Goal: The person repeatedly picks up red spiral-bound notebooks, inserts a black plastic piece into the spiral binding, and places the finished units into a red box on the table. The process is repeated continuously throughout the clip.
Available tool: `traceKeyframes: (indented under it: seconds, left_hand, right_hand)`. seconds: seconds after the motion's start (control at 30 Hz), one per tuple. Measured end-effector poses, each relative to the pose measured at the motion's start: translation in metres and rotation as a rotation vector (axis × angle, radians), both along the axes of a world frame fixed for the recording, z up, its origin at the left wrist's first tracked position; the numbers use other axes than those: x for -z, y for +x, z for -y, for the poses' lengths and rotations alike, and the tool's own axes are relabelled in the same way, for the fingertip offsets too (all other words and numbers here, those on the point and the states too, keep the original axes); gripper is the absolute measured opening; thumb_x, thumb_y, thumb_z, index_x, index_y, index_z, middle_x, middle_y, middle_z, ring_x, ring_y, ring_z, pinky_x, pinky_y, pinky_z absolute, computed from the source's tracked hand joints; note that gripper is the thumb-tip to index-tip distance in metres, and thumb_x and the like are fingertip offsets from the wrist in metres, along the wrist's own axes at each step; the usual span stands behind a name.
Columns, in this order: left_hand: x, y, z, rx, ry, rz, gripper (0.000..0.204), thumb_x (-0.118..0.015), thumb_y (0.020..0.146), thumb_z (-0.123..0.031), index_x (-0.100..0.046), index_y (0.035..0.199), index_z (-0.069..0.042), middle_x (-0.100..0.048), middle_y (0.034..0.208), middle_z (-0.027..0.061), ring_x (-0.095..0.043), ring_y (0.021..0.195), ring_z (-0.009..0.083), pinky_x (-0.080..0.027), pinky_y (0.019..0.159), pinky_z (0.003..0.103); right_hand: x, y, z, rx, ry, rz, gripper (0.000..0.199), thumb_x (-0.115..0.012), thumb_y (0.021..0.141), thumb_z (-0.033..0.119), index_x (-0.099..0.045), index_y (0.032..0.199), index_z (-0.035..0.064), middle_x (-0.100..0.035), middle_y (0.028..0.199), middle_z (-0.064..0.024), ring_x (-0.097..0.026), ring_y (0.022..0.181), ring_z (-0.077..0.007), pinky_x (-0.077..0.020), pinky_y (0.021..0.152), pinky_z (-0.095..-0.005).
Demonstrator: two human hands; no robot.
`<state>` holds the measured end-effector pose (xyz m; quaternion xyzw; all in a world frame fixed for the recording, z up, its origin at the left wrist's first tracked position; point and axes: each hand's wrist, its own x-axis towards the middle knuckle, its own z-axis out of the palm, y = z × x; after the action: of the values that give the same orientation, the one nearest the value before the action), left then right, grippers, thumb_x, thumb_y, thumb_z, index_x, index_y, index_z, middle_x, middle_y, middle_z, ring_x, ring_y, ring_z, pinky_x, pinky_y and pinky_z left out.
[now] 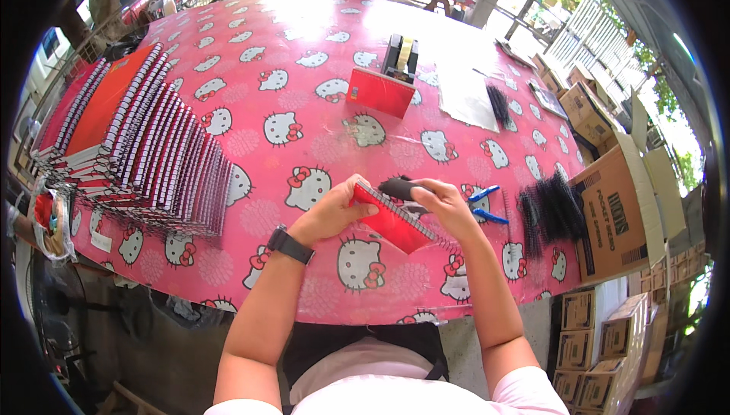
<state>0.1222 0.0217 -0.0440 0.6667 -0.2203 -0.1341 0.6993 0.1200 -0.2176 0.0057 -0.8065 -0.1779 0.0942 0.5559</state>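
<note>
A small red notebook (399, 229) is tilted over the near middle of the table, with a wire coil (397, 208) along its upper right edge. My left hand (334, 211) is closed on its left end, thumb on the red cover. At the coiled edge, my right hand (447, 204) is closed around a black-handled tool (398, 187); its metal head is partly hidden by the hand, so its exact kind is unclear. A loose length of coil trails beyond the notebook's lower right corner. Blue-handled pliers (487, 217) lie just right of my right hand.
Tall stacks of spiral notebooks (144, 141) stand at the left. A tape dispenser (401, 58) sits behind a red notebook (380, 92) farther back. At the right, black wire coils (551, 213) lie beside an open cardboard box (620, 213). A white sheet (465, 96) lies toward the back.
</note>
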Motion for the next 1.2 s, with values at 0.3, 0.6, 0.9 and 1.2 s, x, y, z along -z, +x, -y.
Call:
traceKeyframes:
  seconds: [0.3,0.6,0.9,1.2]
  left_hand:
    - [-0.009,-0.002,0.003,0.038,0.010,-0.033,0.022,-0.066,0.088,-0.008,-0.048,0.102,-0.008,-0.055,0.093,-0.0021,-0.049,0.089,0.0054,-0.043,0.079,0.024]
    - [-0.042,-0.019,0.013,-0.234,-0.087,0.144,0.024,-0.062,0.092,-0.016,-0.052,0.110,-0.004,-0.061,0.094,0.0036,-0.056,0.087,0.0099,-0.047,0.076,0.027]
    - [-0.059,-0.045,0.005,-0.596,0.041,0.274,0.016,-0.069,0.084,-0.011,-0.067,0.098,-0.004,-0.064,0.083,0.0017,-0.054,0.071,0.0074,-0.047,0.064,0.024]
    - [-0.077,-0.060,0.017,-0.689,0.341,0.457,0.012,-0.068,0.084,-0.012,-0.069,0.095,-0.006,-0.063,0.083,0.0056,-0.058,0.069,0.0144,-0.046,0.062,0.027]
  right_hand:
    - [0.003,0.007,0.005,0.258,-0.584,0.424,0.068,-0.066,0.081,0.052,-0.052,0.130,0.0066,-0.057,0.121,-0.0202,-0.045,0.119,-0.0339,-0.0377,0.099,-0.0441]
    - [-0.041,-0.028,-0.045,0.093,-0.082,0.368,0.041,-0.075,0.077,0.017,-0.061,0.114,0.0061,-0.062,0.096,-0.0129,-0.062,0.089,-0.0245,-0.0503,0.078,-0.0338]
    - [-0.031,-0.031,-0.062,0.074,0.241,0.325,0.027,-0.070,0.082,0.007,-0.062,0.107,0.0016,-0.066,0.092,-0.0077,-0.062,0.084,-0.0139,-0.0505,0.073,-0.0264]
    - [-0.012,-0.037,-0.065,0.116,0.481,0.267,0.021,-0.070,0.083,0.008,-0.061,0.099,-0.0005,-0.063,0.086,-0.0065,-0.061,0.078,-0.0115,-0.0501,0.071,-0.0254]
